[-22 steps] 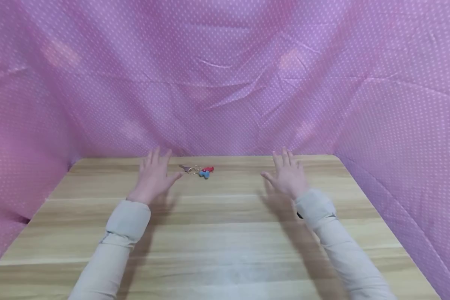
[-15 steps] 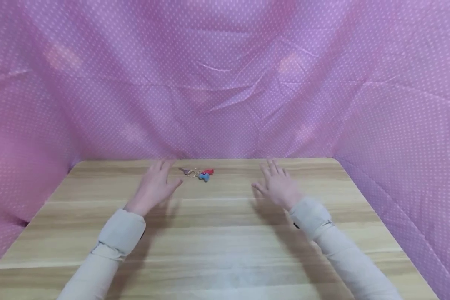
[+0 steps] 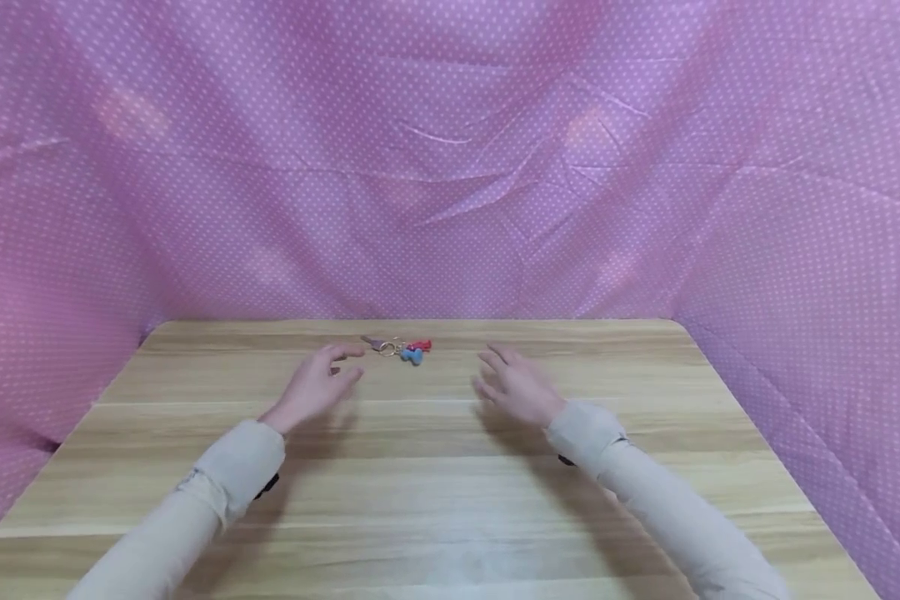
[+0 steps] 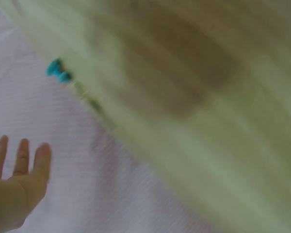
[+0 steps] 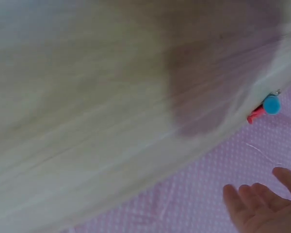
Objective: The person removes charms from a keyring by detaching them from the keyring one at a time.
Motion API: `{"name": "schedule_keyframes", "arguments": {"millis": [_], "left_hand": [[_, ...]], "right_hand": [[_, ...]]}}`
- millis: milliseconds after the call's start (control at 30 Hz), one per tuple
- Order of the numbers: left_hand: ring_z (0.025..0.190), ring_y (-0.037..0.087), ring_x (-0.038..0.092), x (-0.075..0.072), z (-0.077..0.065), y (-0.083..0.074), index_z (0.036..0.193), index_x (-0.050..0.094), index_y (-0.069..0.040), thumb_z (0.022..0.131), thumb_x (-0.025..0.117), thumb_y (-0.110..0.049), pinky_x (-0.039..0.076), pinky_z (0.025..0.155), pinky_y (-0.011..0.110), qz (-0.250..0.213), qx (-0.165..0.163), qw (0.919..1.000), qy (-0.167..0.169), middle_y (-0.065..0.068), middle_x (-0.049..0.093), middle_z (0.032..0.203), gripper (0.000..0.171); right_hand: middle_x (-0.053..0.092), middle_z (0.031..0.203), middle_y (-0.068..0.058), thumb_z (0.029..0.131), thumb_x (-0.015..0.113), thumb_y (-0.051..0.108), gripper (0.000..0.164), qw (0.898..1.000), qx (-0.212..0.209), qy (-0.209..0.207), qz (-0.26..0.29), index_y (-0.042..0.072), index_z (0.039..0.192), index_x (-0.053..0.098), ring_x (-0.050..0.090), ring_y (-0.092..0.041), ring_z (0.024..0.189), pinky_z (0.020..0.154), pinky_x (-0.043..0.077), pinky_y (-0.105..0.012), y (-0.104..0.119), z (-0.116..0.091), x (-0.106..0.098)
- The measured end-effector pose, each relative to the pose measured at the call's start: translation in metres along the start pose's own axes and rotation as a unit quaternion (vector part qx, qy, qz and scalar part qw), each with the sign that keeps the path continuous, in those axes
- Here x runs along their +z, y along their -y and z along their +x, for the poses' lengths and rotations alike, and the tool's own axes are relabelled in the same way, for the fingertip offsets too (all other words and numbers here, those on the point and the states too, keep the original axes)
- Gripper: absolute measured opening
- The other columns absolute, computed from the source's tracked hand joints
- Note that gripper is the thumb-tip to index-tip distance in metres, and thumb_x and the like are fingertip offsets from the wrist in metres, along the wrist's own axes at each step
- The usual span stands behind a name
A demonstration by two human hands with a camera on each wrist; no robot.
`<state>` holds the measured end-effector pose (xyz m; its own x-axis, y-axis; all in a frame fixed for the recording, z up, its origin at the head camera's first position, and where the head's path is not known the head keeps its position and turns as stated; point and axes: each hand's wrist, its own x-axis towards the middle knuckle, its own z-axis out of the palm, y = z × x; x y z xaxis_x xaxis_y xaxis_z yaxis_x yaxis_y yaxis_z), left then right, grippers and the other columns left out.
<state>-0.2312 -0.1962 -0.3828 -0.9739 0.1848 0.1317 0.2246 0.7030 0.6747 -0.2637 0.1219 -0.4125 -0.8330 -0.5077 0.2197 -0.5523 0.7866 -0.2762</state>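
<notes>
A keychain lies near the table's far edge, with a gold ring (image 3: pixel 387 348), a key (image 3: pixel 372 341), a blue bone-shaped charm (image 3: pixel 412 356) and a red charm (image 3: pixel 421 345). Just left of it, my left hand (image 3: pixel 311 387) hovers over the table, fingers loosely bent and apart from the keys. My right hand (image 3: pixel 521 387) hovers to the right of the keychain, fingers spread and relaxed, holding nothing. In the left wrist view the blue charm (image 4: pixel 58 71) shows blurred beyond the left fingers. The right wrist view has the blue charm (image 5: pixel 271 104) and red charm (image 5: pixel 255 114) above the right fingers.
A light wood-grain table (image 3: pixel 450 500) spans the area below the hands. Pink cloth with white dots (image 3: pixel 450 208) hangs behind the far edge and along both sides.
Both hands have come inward toward the keychain, the right one moving left and nearer the body. Their fingers are now lower and more bent. The keychain lies where it was.
</notes>
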Motion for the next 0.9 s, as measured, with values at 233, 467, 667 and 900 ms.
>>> {"name": "schedule_keyframes", "arguments": {"millis": [233,467,667,900], "left_hand": [[0.12,0.036,0.046,0.008,0.036,0.027,0.125,0.05,0.0,0.095,0.047,-0.017,0.038,0.102,0.05,-0.082,-0.043,0.9953,0.027,0.02,0.051,0.129,0.035],[0.114,0.032,0.051,0.024,0.071,0.05,0.124,0.051,0.0,0.094,0.048,-0.014,0.041,0.099,0.049,-0.07,-0.087,0.993,0.039,0.018,0.056,0.122,0.033],[0.109,0.034,0.055,0.042,0.096,0.056,0.122,0.052,0.005,0.09,0.054,-0.006,0.042,0.099,0.045,0.017,-0.031,0.9982,0.048,0.022,0.059,0.118,0.035],[0.104,0.035,0.057,0.043,0.109,0.056,0.117,0.056,0.006,0.084,0.06,0.0,0.043,0.096,0.046,0.071,-0.005,0.9964,0.046,0.021,0.063,0.109,0.034]], "right_hand": [[0.042,0.139,-0.015,0.091,0.056,0.032,0.05,0.993,0.048,0.024,0.108,0.004,0.132,0.046,0.039,-0.031,0.128,0.109,0.031,-0.045,0.002,0.041,0.018],[0.041,0.141,-0.01,0.088,0.061,0.026,0.054,0.951,0.125,0.086,0.27,0.009,0.136,0.041,0.044,-0.028,0.126,0.106,0.036,-0.043,0.008,0.084,0.04],[0.049,0.134,-0.016,0.086,0.064,0.024,0.058,0.927,0.161,0.087,0.327,0.004,0.136,0.04,0.054,-0.03,0.114,0.1,0.043,-0.039,0.017,0.11,0.057],[0.057,0.124,-0.017,0.084,0.067,0.026,0.057,0.943,0.142,0.087,0.287,-0.003,0.129,0.047,0.054,-0.025,0.114,0.101,0.042,-0.034,0.024,0.134,0.07]]}}
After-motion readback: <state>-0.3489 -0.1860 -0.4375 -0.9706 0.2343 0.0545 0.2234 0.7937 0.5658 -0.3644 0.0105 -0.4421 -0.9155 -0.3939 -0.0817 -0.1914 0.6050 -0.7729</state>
